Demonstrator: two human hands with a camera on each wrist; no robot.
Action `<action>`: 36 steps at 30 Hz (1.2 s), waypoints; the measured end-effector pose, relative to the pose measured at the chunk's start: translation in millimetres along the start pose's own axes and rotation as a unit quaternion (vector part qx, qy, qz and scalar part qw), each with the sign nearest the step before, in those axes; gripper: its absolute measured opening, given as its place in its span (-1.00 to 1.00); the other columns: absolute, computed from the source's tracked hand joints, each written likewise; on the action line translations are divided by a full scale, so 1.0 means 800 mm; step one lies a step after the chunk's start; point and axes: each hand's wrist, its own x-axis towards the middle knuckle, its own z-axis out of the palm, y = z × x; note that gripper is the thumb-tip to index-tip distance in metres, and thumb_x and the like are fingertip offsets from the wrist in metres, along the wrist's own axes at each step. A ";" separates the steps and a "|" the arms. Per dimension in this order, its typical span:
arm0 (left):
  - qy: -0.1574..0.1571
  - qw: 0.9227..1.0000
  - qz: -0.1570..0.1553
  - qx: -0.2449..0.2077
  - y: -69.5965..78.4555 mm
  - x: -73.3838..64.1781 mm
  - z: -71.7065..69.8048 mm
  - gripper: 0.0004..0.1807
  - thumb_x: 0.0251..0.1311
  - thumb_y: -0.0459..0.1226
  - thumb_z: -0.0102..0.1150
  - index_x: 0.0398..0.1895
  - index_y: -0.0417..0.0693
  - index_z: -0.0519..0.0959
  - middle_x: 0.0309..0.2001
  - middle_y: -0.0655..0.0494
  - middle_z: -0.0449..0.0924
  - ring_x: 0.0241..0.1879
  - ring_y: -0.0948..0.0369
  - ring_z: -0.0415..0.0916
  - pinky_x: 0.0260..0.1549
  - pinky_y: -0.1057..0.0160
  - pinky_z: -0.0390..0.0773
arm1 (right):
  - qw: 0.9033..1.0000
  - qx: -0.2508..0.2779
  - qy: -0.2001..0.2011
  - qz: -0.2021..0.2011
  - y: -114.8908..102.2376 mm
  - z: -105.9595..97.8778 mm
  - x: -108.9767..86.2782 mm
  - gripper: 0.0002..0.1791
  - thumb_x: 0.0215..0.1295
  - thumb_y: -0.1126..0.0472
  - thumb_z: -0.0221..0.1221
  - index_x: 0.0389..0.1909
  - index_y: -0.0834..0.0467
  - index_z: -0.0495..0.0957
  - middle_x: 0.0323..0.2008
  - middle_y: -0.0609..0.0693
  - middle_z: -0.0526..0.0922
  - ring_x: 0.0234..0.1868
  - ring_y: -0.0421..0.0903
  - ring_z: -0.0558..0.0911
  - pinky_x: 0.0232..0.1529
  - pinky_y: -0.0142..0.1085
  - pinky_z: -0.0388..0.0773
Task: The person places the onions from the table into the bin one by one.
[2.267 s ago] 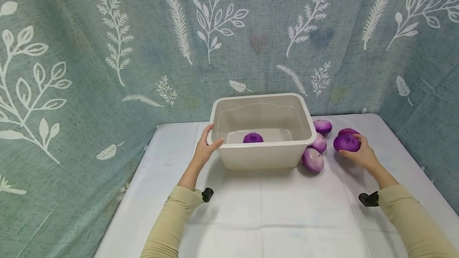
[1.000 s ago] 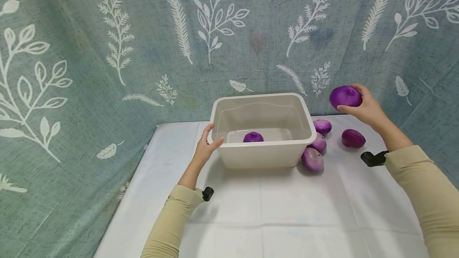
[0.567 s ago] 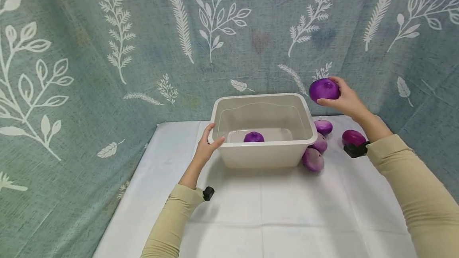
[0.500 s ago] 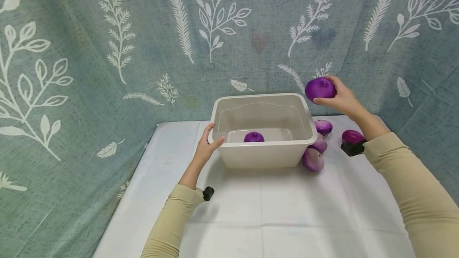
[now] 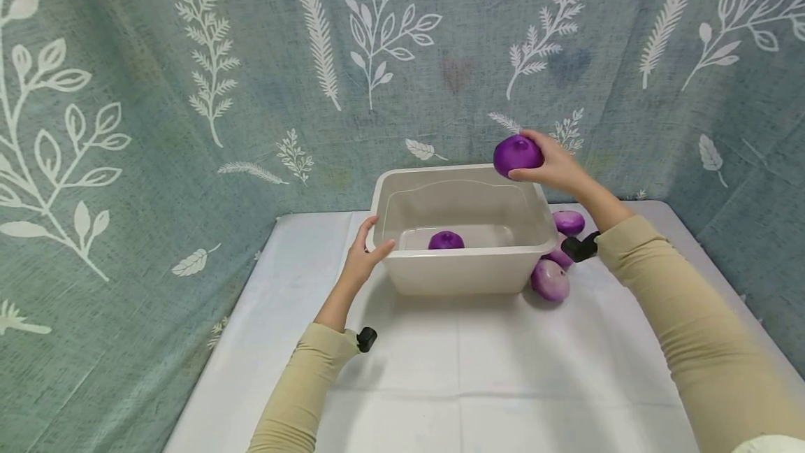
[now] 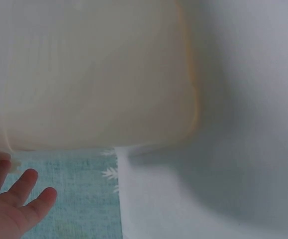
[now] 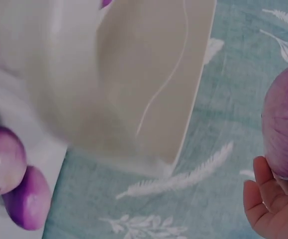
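Note:
A pale beige plastic bin (image 5: 462, 275) stands toward the back of the table. My left hand (image 5: 358, 261) holds its left rim near the front corner, the thumb over the edge; in the left wrist view, several fingers (image 6: 22, 189) spread beside the wall. One red onion (image 5: 446, 240) lies on the bin's floor. Above the bin's back right corner, my right hand (image 5: 556, 163) grips another red onion (image 5: 514, 157) between thumb and fingers. The right wrist view has this held onion (image 7: 285, 119) at its right edge, partly cut off.
Several red onions lie against the bin's right side, including a paler one (image 5: 550, 281) in front and a darker one (image 5: 569, 222) behind. A white cloth (image 5: 415, 383) covers the table. A green leaf-patterned curtain (image 5: 440, 54) hangs behind it.
My right hand has lifted the red onion off the table at right and carried it left to above the bin's corner. My left hand has stayed on the rim.

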 end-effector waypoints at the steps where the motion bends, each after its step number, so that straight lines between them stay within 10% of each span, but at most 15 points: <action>1: 0.000 1.000 0.000 -0.001 0.000 0.000 0.000 -0.27 0.18 -0.24 0.09 0.37 -0.16 0.03 0.40 -0.12 -0.02 0.38 -0.05 -0.11 0.24 -0.16 0.08 | 1.000 -0.003 -0.005 -0.002 -0.002 0.003 0.003 -0.10 0.08 0.10 0.26 0.38 0.15 0.00 0.30 0.26 0.14 0.23 0.26 0.24 0.13 0.17 0.26; 21: 0.001 1.000 -0.008 -0.001 -0.001 0.000 0.000 -0.27 0.18 -0.20 0.10 0.38 -0.12 0.04 0.40 -0.08 -0.01 0.37 -0.05 -0.09 0.23 -0.16 0.09 | 0.997 0.002 -0.068 -0.019 -0.028 0.047 0.029 -0.11 0.07 0.10 0.25 0.38 0.15 0.01 0.30 0.27 0.09 0.24 0.21 0.21 0.15 0.10 0.29; 36: 0.004 1.000 -0.011 -0.003 -0.023 0.012 -0.001 -0.25 0.16 -0.18 0.14 0.38 -0.09 0.05 0.39 -0.09 0.02 0.35 -0.10 -0.03 0.21 -0.17 0.12 | 0.996 -0.001 -0.085 0.002 -0.020 0.028 0.017 -0.13 0.19 0.06 0.17 0.41 0.13 -0.10 0.36 0.29 -0.03 0.24 0.31 0.23 0.15 0.13 0.25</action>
